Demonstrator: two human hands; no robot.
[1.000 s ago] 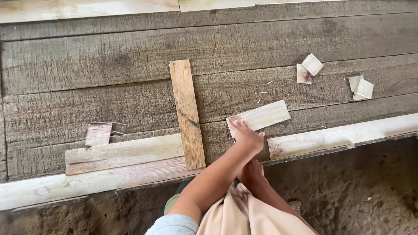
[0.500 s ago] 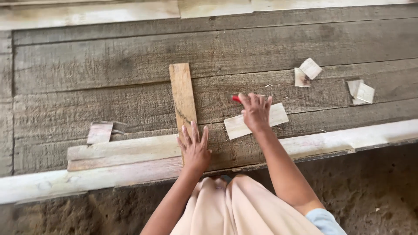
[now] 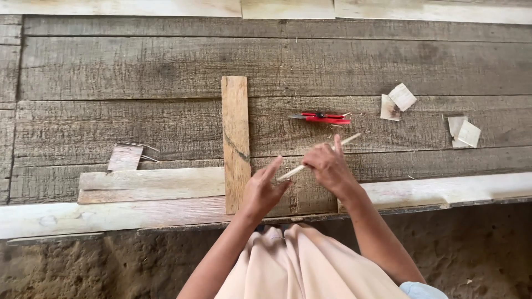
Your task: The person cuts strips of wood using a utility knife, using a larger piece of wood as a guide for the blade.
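My right hand (image 3: 328,168) and my left hand (image 3: 262,189) together hold a thin pale wooden stick (image 3: 349,140) edge-on above the weathered plank platform (image 3: 138,66). The left fingers pinch its near end; the right hand grips its middle, and the far tip pokes out past the fingers. A red-handled cutter (image 3: 320,117) lies on the planks just beyond the stick's tip. An upright brown board (image 3: 235,141) lies left of my left hand, almost touching it.
Two pale boards (image 3: 149,185) lie flat at the left, under the brown board's near end. A small wood scrap (image 3: 125,157) sits above them. Square wood offcuts (image 3: 397,102) (image 3: 464,131) lie at right. A pale front rail (image 3: 443,190) borders the dirt ground (image 3: 83,266).
The flat pale piece my right hand pressed on is now lifted and held edge-on by both hands. The red cutter, before under my fingers, lies uncovered. My left hand left the planks.
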